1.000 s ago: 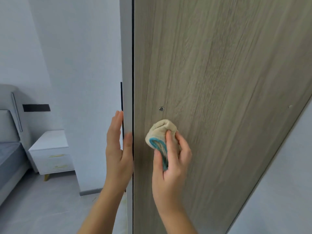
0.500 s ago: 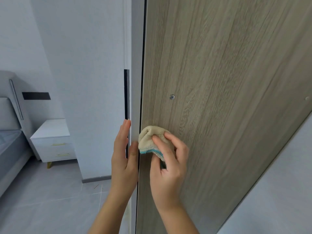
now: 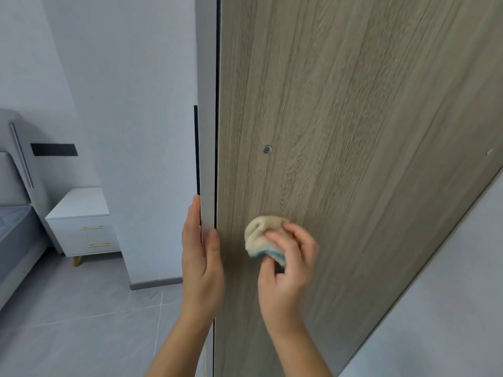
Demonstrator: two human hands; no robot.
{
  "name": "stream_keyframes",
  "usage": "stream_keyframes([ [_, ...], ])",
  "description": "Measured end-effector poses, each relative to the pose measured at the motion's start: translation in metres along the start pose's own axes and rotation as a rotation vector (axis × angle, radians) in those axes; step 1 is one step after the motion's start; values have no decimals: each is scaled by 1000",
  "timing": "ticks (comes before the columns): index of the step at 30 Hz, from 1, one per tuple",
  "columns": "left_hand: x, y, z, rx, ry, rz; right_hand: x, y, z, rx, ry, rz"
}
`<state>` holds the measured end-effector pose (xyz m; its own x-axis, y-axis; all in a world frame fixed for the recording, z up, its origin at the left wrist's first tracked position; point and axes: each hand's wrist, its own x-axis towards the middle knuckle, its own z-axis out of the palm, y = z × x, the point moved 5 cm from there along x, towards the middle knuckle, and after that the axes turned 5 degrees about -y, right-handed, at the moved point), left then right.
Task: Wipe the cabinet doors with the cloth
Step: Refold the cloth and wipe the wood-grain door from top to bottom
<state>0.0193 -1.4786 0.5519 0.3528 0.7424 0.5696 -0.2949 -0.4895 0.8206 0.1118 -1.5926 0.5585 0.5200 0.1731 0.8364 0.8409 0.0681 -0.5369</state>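
An open cabinet door (image 3: 353, 131) with a wood-grain inner face fills the right of the head view. Its white edge (image 3: 206, 104) runs down the middle. My left hand (image 3: 201, 257) grips that edge, thumb on the wood side and fingers behind. My right hand (image 3: 285, 270) holds a bunched beige cloth (image 3: 262, 234) with a blue trim and presses it against the wood face, a little right of the edge and below a small metal screw (image 3: 267, 149). The right hand is motion-blurred.
A white wall (image 3: 122, 104) stands left of the door. A white bedside table (image 3: 81, 221) with two gold-handled drawers and a grey bed (image 3: 13, 232) sit at far left on a grey tiled floor (image 3: 81, 322). A pale panel (image 3: 449, 308) lies at lower right.
My right hand slid the cloth left to the door edge, then back right across the wood face. My left hand kept its grip on the edge. The camera shifted slightly.
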Motion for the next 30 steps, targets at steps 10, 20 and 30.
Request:
stream_keyframes([
  [10,-2,-3,7,63,145,37,24,15,-16,-18,47,30],
  [20,-4,-4,15,175,286,106,60,43,-49,-10,186,63],
  [30,-6,-11,17,240,415,99,89,138,-126,48,311,241],
])
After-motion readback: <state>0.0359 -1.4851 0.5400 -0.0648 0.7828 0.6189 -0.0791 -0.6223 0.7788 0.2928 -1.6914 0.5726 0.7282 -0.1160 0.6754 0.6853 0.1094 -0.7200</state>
